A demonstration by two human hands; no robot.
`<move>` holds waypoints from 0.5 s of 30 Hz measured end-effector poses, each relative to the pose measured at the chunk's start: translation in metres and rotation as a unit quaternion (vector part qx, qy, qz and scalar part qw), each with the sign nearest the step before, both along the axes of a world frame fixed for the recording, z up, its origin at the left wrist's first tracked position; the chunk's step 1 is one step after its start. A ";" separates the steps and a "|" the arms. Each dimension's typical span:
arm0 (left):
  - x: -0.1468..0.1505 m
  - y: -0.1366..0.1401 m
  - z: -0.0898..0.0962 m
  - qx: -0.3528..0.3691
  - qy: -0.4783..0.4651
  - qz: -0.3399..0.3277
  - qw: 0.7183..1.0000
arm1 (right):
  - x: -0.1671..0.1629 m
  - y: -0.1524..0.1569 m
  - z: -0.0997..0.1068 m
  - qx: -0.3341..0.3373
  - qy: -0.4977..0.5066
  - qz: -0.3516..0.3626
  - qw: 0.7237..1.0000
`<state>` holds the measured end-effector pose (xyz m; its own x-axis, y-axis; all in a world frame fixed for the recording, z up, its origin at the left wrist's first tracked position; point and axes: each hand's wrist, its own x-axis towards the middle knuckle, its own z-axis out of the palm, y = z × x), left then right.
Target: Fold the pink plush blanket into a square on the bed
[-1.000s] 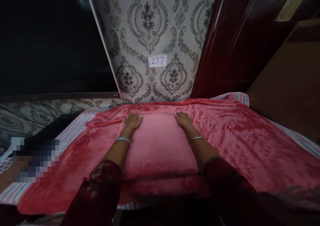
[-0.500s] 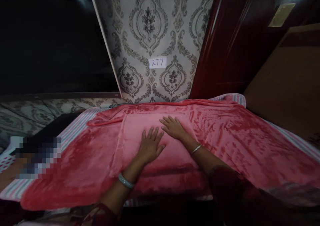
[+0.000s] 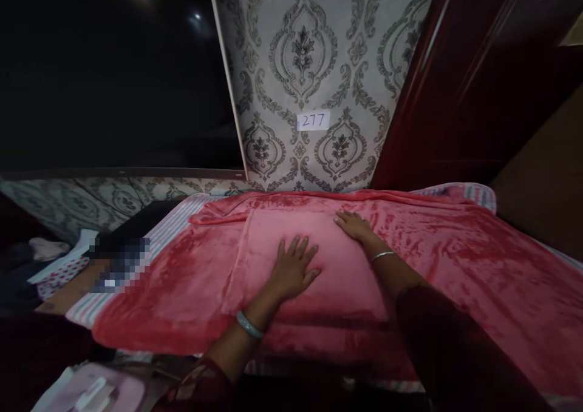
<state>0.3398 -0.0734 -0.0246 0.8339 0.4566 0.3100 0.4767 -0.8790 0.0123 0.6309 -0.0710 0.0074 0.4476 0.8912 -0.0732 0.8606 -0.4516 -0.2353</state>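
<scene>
A folded pink plush blanket [image 3: 314, 297] lies as a flat, roughly square pad in the middle of the table. My left hand [image 3: 294, 269] rests palm down on its centre with fingers spread, a pale green bangle at the wrist. Nearer the pad's far right corner, my right hand [image 3: 354, 225] also lies flat, fingers stretched out, a silver bangle on that wrist. Neither hand grips anything. Under the pad spreads a larger red-pink plush cover [image 3: 168, 284], wrinkled on the right; whether the two are one piece I cannot tell.
A striped cloth [image 3: 182, 218] shows beneath the cover's edges. Behind stand patterned wallpaper with a paper label "277" [image 3: 313, 120], a large dark screen [image 3: 113, 84] and a dark red door or panel [image 3: 460, 96]. A pink box-like item [image 3: 98, 391] sits at lower left.
My right hand has slid right and away from my left hand, toward the pad's far right corner. My left hand stays flat near the centre. The camera view has shifted left.
</scene>
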 end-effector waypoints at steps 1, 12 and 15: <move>0.000 -0.001 0.001 -0.003 0.001 0.002 1.000 | -0.006 0.001 0.004 0.001 -0.013 -0.009 1.000; 0.000 0.029 0.055 -0.147 0.037 0.059 0.987 | -0.115 0.006 0.039 0.012 -0.029 0.194 0.981; 0.005 0.064 0.078 -0.137 0.060 0.153 0.977 | -0.117 0.019 0.038 0.004 -0.022 0.159 0.987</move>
<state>0.3450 -0.0098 0.0539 0.6683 0.7423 0.0495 0.7292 -0.6668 0.1540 0.5144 -0.0519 0.0452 0.1482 0.9876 -0.0519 0.9681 -0.1556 -0.1965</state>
